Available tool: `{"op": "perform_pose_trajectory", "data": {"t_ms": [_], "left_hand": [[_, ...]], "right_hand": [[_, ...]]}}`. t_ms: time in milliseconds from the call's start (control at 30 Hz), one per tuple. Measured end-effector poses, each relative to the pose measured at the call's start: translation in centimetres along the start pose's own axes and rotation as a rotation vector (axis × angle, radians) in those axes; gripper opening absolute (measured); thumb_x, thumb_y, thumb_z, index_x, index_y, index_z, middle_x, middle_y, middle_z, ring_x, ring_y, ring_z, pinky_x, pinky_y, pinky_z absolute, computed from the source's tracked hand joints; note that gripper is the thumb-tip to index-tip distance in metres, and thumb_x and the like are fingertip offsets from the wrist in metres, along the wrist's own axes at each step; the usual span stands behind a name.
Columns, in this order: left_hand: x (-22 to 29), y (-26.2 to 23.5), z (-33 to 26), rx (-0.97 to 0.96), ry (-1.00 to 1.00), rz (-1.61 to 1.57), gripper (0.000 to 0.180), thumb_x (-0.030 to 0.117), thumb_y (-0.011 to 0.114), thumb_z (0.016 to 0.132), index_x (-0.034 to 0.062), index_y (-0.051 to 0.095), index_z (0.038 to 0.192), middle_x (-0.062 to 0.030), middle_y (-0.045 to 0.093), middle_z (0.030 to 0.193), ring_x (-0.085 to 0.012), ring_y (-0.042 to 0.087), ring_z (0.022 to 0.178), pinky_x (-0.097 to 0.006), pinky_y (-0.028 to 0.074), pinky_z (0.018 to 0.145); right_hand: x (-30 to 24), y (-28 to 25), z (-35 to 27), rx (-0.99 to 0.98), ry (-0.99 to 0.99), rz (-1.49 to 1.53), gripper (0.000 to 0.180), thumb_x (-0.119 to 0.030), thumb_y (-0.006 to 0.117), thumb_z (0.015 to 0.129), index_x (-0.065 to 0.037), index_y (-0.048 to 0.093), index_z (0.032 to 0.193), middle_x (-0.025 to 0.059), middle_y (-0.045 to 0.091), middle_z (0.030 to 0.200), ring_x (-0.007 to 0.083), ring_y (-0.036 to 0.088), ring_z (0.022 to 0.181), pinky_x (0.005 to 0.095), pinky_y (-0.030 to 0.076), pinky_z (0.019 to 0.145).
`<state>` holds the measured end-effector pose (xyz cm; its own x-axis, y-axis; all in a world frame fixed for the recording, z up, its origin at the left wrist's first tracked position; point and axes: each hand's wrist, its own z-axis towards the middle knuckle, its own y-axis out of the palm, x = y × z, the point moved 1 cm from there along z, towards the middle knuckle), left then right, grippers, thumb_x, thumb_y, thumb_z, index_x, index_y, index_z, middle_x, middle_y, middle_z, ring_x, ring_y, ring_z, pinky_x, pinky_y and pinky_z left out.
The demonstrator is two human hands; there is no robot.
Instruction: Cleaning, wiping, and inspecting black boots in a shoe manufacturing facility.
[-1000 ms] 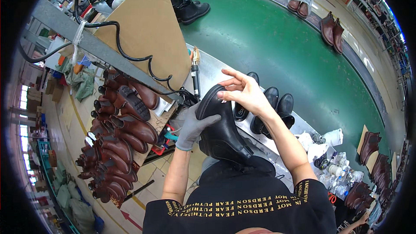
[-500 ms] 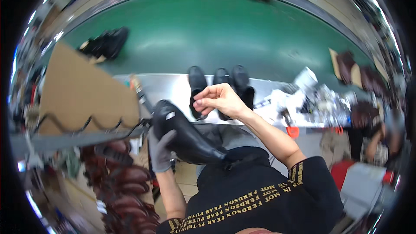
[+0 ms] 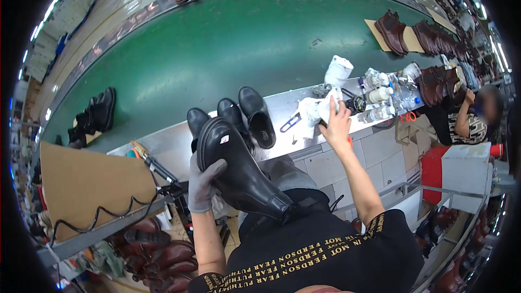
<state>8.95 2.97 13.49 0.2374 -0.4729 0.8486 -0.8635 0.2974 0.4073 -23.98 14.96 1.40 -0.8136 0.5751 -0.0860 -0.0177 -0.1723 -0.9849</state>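
My left hand [image 3: 203, 184], in a grey glove, grips a glossy black ankle boot [image 3: 236, 157] by its sole edge and side near the toe. The boot is tilted, its shaft toward my body, and a small white and red sticker shows on its toe. My bare right hand [image 3: 337, 123] is over the metal bench, fingers apart, its fingertips at a crumpled white cloth [image 3: 312, 111]. Just beyond my left hand stand a black boot [image 3: 197, 119], another black shoe [image 3: 230, 111] and a black open-backed shoe [image 3: 258, 116].
Plastic bottles [image 3: 380, 95], a white roll [image 3: 338, 70] and a blue-handled tool [image 3: 291, 123] are on the metal bench. Brown boots [image 3: 392, 32] stand on the green belt [image 3: 217, 43]. A cardboard sheet [image 3: 92, 184] rises at left. A person [image 3: 471, 122] sits at right.
My right hand has moved right, from above the black shoes to the white cloth. My left hand still holds the boot. The whole view has turned to the right.
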Motion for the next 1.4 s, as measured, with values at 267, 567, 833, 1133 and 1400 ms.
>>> {"op": "perform_pose_trajectory", "data": {"t_ms": [267, 567, 833, 1133, 1400], "left_hand": [[-1.8, 5.2, 4.6, -0.278, -0.014, 0.082, 0.051, 0.007, 0.065, 0.067, -0.0025, 0.051, 0.115, -0.0087, 0.06, 0.102, -0.0165, 0.059, 0.09, -0.028, 0.045, 0.083], [-4.6, 11.8, 9.4, -0.674, -0.235, 0.207, 0.063, 0.005, 0.058, 0.066, -0.0021, 0.039, 0.126, -0.0158, 0.052, 0.118, -0.0276, 0.052, 0.109, -0.037, 0.04, 0.096], [-6.8, 13.8, 13.7, -0.824, -0.437, 0.168, 0.055, 0.001, 0.059, 0.071, -0.0001, 0.044, 0.124, -0.0092, 0.057, 0.112, -0.0194, 0.056, 0.101, -0.031, 0.043, 0.089], [-11.8, 17.7, 17.5, -0.517, -0.535, 0.312, 0.043, 0.005, 0.058, 0.074, -0.0019, 0.051, 0.116, -0.0104, 0.061, 0.103, -0.0199, 0.057, 0.096, -0.03, 0.045, 0.086], [-11.3, 26.3, 13.4, -0.835, -0.602, 0.425, 0.063, 0.032, 0.051, 0.078, -0.0071, 0.038, 0.126, -0.0263, 0.047, 0.121, -0.0372, 0.048, 0.112, -0.044, 0.037, 0.098]], "right_hand": [[2.4, -3.1, 2.1, 0.4, 0.064, 0.759, 0.04, 0.01, 0.044, 0.072, -0.002, 0.058, 0.107, 0.0123, 0.053, 0.092, 0.0254, 0.053, 0.082, 0.0321, 0.043, 0.07], [7.4, -9.9, -7.4, 0.334, 0.063, 1.456, 0.029, 0.008, 0.037, 0.068, 0.0, 0.063, 0.075, 0.0079, 0.055, 0.088, 0.016, 0.051, 0.076, 0.0235, 0.04, 0.063], [18.8, -3.9, -9.3, 0.313, 0.766, 2.066, 0.027, -0.002, 0.04, 0.084, -0.003, 0.053, 0.107, 0.0087, 0.057, 0.085, 0.0076, 0.044, 0.051, 0.0205, 0.033, 0.038], [27.8, 4.1, 0.1, 0.161, 0.917, 1.756, 0.036, -0.018, 0.038, 0.093, -0.01, 0.042, 0.128, 0.0117, 0.065, 0.085, 0.0144, 0.058, 0.055, 0.0286, 0.046, 0.044], [19.7, 3.6, -6.3, 0.708, 0.341, 0.767, 0.068, 0.007, 0.05, 0.069, -0.012, 0.034, 0.132, 0.0167, 0.047, 0.096, 0.0264, 0.056, 0.073, 0.0365, 0.046, 0.063]]}}
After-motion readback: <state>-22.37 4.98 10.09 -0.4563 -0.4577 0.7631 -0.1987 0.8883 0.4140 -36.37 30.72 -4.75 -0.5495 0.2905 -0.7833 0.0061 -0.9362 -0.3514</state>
